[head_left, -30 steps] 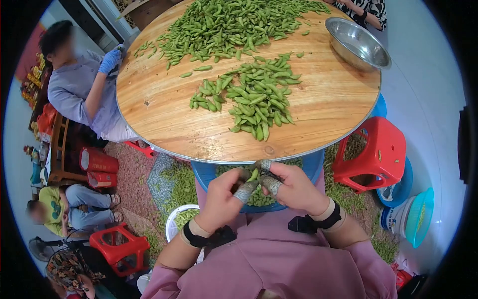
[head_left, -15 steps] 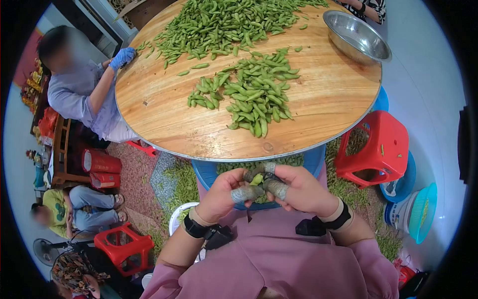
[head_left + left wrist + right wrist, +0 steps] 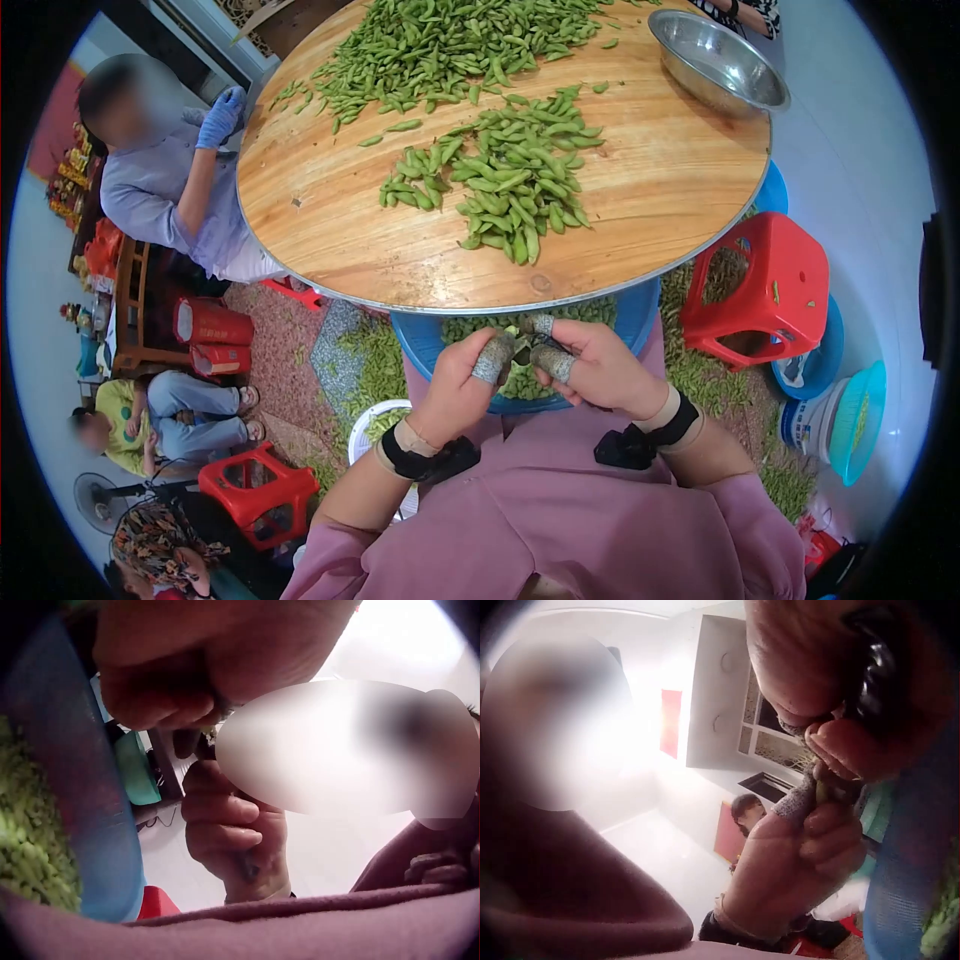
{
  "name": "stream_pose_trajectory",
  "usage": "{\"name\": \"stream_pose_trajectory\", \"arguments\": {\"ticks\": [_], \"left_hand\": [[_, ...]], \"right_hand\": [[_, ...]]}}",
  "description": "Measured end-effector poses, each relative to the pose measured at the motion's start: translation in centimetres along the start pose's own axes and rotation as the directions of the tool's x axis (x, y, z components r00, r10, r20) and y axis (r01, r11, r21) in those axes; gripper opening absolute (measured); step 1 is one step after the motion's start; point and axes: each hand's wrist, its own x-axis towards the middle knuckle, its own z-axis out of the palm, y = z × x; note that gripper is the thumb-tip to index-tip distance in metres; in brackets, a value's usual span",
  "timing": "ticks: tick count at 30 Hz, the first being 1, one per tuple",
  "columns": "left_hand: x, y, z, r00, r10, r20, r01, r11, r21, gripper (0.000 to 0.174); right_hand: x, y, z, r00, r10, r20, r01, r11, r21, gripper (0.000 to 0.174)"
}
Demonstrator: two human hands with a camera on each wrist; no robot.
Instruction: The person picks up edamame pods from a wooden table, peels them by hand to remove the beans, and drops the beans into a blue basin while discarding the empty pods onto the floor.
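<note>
Both hands meet over a blue basin [image 3: 408, 335] just below the table edge. The left hand [image 3: 458, 385], its thumb and a finger wrapped in grey tape, pinches a green pod [image 3: 513, 330] from the left. From the right, the right hand [image 3: 605, 372], also taped, pinches at the same pod, fingertips nearly touching the left ones. In the right wrist view the left hand [image 3: 780, 859] has curled fingers around a pod largely hidden. The left wrist view shows the right hand [image 3: 232, 832] with curled fingers. Shelled green beans [image 3: 34, 832] lie in the basin.
Pod piles [image 3: 525, 180] cover parts of the round wooden table [image 3: 330, 230]. A metal bowl [image 3: 715, 60] stands at its right edge. Red stools [image 3: 790, 285] flank the wearer. A gloved person [image 3: 170, 190] sits at left; a white basket [image 3: 362, 440] stands below.
The hands have shifted slightly, and the pod between them shows less than half a second ago. The gloved person's hand has risen from the table edge.
</note>
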Motion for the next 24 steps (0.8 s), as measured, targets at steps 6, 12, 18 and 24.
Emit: {"name": "stream_pose_trajectory", "arguments": {"ticks": [6, 12, 18, 24], "left_hand": [[0.1, -0.6, -0.8, 0.862, -0.263, 0.433, 0.504, 0.352, -0.788, 0.015], [0.0, -0.1, -0.7, 0.819, -0.461, 0.341, 0.564, 0.754, -0.335, 0.013], [0.2, 1.2, 0.0, 0.837, -0.398, 0.374, 0.448, 0.892, -0.053, 0.016], [-0.5, 0.0, -0.6, 0.918, -0.367, 0.152, 0.368, 0.929, 0.019, 0.016]], "right_hand": [[0.3, 1.8, -0.8, 0.997, -0.009, 0.08, 0.001, 0.996, 0.088, 0.032], [1.2, 4.2, -1.3, 0.892, -0.443, -0.087, 0.312, 0.744, -0.591, 0.017], [1.6, 3.4, -1.4, 0.899, -0.437, -0.03, 0.269, 0.603, -0.751, 0.024], [0.4, 4.4, -0.2, 0.847, -0.529, -0.055, 0.22, 0.443, -0.869, 0.02]]}}
